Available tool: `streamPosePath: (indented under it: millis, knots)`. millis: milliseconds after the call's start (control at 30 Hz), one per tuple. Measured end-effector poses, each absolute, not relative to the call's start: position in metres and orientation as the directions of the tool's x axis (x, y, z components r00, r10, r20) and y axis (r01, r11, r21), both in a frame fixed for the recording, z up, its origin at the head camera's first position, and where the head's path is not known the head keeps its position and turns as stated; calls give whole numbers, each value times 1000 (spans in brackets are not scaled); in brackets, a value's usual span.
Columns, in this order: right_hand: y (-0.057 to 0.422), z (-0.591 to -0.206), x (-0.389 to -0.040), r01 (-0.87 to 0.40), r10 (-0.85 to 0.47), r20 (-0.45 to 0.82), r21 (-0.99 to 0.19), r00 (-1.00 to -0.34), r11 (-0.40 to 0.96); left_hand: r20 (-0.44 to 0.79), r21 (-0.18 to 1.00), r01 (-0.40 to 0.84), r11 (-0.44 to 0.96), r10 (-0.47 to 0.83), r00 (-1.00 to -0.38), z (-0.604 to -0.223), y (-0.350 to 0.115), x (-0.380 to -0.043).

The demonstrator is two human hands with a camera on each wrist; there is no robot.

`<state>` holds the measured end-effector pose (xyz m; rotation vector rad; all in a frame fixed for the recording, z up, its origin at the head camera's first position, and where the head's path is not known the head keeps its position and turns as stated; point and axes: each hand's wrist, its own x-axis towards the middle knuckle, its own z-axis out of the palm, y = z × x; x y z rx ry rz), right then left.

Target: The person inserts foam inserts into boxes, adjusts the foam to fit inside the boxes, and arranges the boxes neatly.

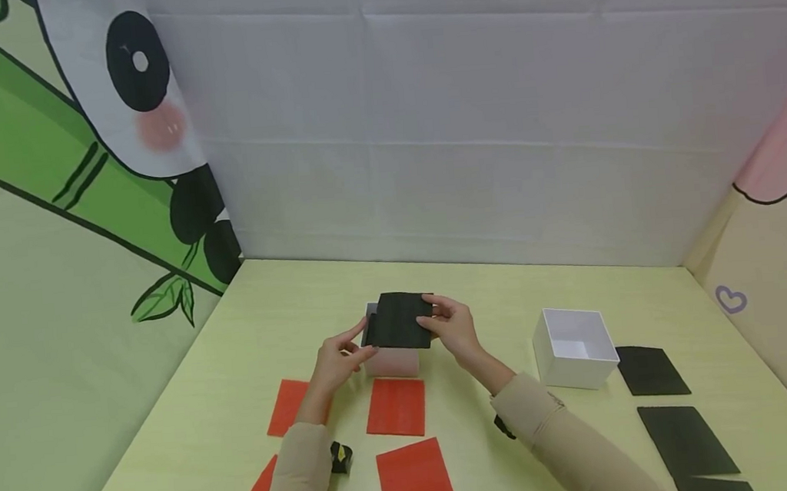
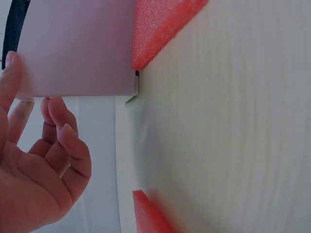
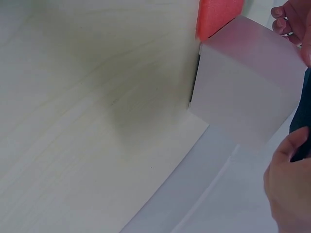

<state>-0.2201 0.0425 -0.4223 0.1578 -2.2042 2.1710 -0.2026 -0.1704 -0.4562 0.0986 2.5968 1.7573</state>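
Note:
A thin black foam sheet (image 1: 402,320) lies over the top of a white box (image 1: 392,363) at the middle of the table. My right hand (image 1: 454,329) pinches the sheet's right edge between thumb and fingers. At the sheet's left edge, my left hand (image 1: 333,364) holds it with thumb and index finger, the other fingers bent beside the box. In the left wrist view, a fingertip touches the black edge above the box wall (image 2: 77,48). Whatever is inside the box is hidden under the sheet.
Several red foam sheets (image 1: 395,407) lie in front of the box and to its left. On the right stands a second white box (image 1: 577,374) with its top uncovered. Beyond it, several black foam sheets (image 1: 689,439) lie near the table's right edge. A white cloth wall (image 1: 463,155) rises behind.

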Motion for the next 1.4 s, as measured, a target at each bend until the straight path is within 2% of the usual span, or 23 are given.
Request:
streamPosePath:
  millis: [267, 400, 567, 633, 800, 1033, 1200, 1400]
  knots:
    - [28, -424, -229, -135, -40, 132, -985, -990, 104, 42, 929, 64, 365, 68, -997, -457, -171, -203]
    - [24, -424, -232, -155, -75, 143, -967, -987, 204, 48, 927, 72, 369, 74, -996, -458, -171, -203]
    - [23, -423, -233, -216, -120, 186, -921, -975, 325, 43, 927, 69, 370, 79, -996, -430, -164, -187]
    - [23, -423, -233, -238, -138, 199, -893, -970, 382, 42, 928, 70, 367, 82, -996, -419, -162, -181]
    - [24, -424, -233, -265, -173, 204, -811, -964, 521, 49, 933, 80, 351, 95, -994, -420, -162, -181]
    - [23, -425, -231, -342, -218, 263, -738, -940, 581, 47, 933, 77, 351, 94, -994, -420, -162, -180]
    - [22, -428, -232, -405, -274, 302, -600, -913, 689, 49, 941, 77, 329, 93, -994, -432, -166, -188]
    - [18, -428, -231, -379, -324, 198, -513, -925, 770, 51, 932, 73, 356, 73, -996, -456, -170, -201]
